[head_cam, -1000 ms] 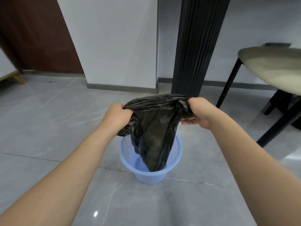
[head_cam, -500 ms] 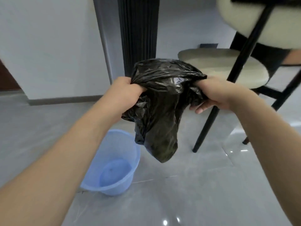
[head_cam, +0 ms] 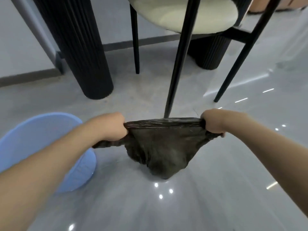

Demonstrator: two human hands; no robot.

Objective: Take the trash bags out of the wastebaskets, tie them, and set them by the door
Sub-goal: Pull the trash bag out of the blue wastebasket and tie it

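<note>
We see one black trash bag (head_cam: 160, 150), out of the basket, stretched between two hands above the grey floor (head_cam: 216, 197). Left hand (head_cam: 110, 126) fists one corner of the bag's mouth, right hand (head_cam: 215, 120) fists the other; bag belly sags between. One blue wastebasket (head_cam: 41, 130) sits left of the bag, behind the left forearm. One cream-seated chair (head_cam: 183, 15), three black legs visible. Two fluted black table pillars (head_cam: 80, 47).
</note>
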